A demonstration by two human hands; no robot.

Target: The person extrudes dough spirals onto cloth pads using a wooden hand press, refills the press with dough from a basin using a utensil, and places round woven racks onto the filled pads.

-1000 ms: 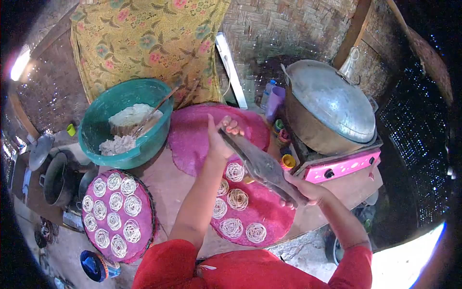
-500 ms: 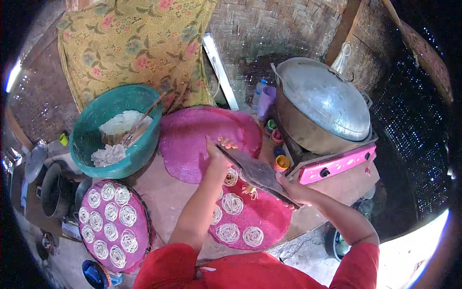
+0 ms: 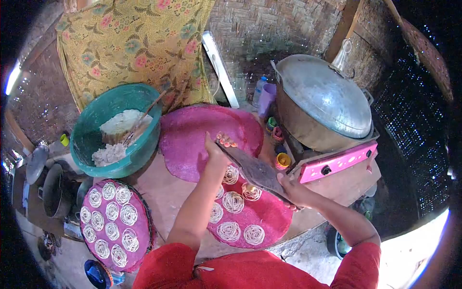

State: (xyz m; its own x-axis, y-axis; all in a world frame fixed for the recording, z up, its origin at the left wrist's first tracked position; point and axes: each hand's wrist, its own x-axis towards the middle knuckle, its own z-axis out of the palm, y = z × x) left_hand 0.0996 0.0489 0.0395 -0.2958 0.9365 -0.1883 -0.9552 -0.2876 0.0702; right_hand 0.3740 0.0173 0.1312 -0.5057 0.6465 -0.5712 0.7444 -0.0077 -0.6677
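One dark press [image 3: 257,172] is gripped at its ends by left hand [image 3: 219,148] and right hand [image 3: 292,190], both curled closed, above noodle nests [image 3: 233,202].

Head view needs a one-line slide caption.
Left hand and right hand grip a long dark board above a round pink mat bearing pale, stringy coils.

Woven wall [image 3: 269,24] beyond both hands; patterned cloth [image 3: 130,48] hangs beyond the left hand [image 3: 219,148], timber post [image 3: 344,31] beyond the right hand [image 3: 292,190]. Dark side wall [image 3: 414,139], pricked with light, right of the right hand. Tabletop [image 3: 332,189] below the hands; glaring light [image 3: 416,255] at lower right.
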